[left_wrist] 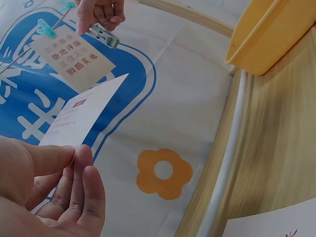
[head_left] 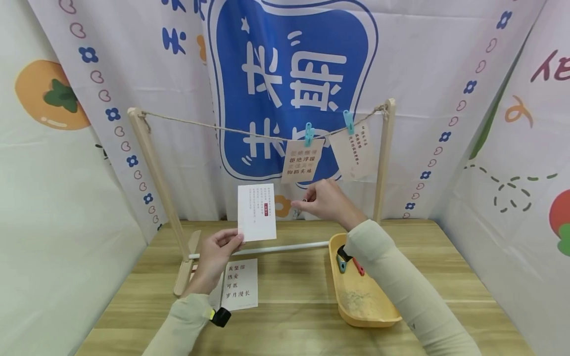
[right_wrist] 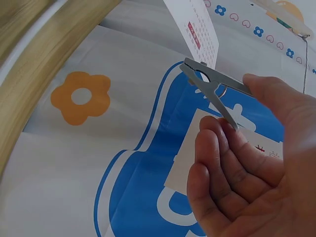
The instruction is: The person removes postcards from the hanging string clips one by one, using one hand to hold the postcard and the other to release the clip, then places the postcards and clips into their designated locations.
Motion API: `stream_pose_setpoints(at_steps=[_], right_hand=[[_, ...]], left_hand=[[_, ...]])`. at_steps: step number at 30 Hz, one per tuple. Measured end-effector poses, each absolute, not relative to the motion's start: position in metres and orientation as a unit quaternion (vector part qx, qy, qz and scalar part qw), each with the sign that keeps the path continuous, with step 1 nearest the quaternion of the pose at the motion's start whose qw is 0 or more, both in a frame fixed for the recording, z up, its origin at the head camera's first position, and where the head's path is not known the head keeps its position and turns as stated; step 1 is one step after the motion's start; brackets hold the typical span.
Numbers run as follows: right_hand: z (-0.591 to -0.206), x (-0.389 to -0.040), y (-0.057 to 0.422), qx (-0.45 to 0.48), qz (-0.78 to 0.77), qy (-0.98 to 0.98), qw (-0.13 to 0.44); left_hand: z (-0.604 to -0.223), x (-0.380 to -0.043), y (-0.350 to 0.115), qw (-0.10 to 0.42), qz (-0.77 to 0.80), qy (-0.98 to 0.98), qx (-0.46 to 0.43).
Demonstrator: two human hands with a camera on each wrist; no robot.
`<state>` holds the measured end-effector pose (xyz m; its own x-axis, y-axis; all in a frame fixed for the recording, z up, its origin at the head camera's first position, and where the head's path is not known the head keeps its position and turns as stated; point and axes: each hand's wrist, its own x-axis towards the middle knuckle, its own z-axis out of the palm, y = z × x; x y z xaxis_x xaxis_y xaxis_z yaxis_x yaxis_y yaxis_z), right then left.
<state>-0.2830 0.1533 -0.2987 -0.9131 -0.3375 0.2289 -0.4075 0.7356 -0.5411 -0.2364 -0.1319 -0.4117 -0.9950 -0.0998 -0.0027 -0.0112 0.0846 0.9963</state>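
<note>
My left hand (head_left: 214, 258) pinches a white card (head_left: 257, 212) by its lower left corner, thumb against fingers. The card stands upright in front of the backdrop, below the twine line (head_left: 213, 127), with small print and a red mark. To its right my right hand (head_left: 328, 200) pinches a grey clothespin (right_wrist: 210, 86) by its handles; its tips look closed, apart from the card. Two printed cards hang from the twine: a near one (head_left: 303, 162) under a blue clothespin (head_left: 308, 134), and a tilted one (head_left: 355, 154) under another blue clothespin (head_left: 349, 122).
Wooden posts hold the twine at left (head_left: 156, 183) and right (head_left: 385, 163), with a white rod (head_left: 285, 248) low between them. A yellow basin (head_left: 342, 301) with several clothespins stands under my right forearm. Printed cards (head_left: 242, 284) lie on the wooden table (head_left: 294, 296).
</note>
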Motion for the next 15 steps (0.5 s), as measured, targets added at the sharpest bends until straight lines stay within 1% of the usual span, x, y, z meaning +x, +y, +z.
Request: stream_pose_setpoints(at_steps=[8,15], right_hand=[[-0.31,-0.281,0.157,0.19,0.307,-0.932,0.03],[-0.316,-0.279,0.16,0.191,0.308,-0.932,0.028]], left_hand=[[-0.418,-0.233,-0.13,0.018,-0.676,-0.735,0.051],[-0.425,-0.233,-0.13,0.013,-0.674,-0.737,0.053]])
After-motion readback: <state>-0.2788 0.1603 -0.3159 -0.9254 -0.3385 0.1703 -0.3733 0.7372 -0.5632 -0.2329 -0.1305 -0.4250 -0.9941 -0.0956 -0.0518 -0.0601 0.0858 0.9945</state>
